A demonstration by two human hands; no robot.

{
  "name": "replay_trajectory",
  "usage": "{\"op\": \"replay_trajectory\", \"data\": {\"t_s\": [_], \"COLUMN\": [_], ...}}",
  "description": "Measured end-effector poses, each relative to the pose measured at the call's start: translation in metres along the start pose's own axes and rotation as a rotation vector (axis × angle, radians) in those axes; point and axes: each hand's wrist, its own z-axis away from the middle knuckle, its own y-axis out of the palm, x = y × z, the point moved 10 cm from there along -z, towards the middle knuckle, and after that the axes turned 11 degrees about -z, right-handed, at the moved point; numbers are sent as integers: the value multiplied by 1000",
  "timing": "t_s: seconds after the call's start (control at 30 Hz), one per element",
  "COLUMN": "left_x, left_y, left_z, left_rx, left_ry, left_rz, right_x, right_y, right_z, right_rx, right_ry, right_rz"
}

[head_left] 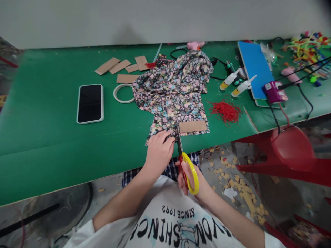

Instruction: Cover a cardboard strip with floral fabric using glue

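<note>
A crumpled piece of dark floral fabric [170, 100] lies over the table's front edge area. My left hand [160, 150] is closed on its near edge, just left of the scissors blades, fingertips bent against the cloth. In my right hand [192, 177] is a pair of scissors [190, 172] with yellow and red handles, below the table edge. Their blades point away from me at the cloth, along the left end of a brown cardboard strip [192, 126] lying flat on it. The lower blade is partly hidden.
On the green table [51, 144] are a phone [90, 104], a tape roll [115, 93], cardboard pieces [107, 65], red strings [226, 112], two glue bottles [229, 80], and a blue board [254, 69]. Cables and a red stool [293, 146] are at right.
</note>
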Motion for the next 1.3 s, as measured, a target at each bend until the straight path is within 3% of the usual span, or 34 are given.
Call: {"op": "replay_trajectory", "data": {"t_s": [0.87,1.3], "left_x": [-1,-1], "left_y": [-1,-2], "left_z": [-1,-2], "left_rx": [9,6], "left_ry": [-5,-9], "left_rz": [1,13], "right_x": [1,-10], "right_y": [-2,5], "right_z": [-1,2], "right_rx": [-20,150], "right_ry": [-19,58], "right_rz": [59,-119]}}
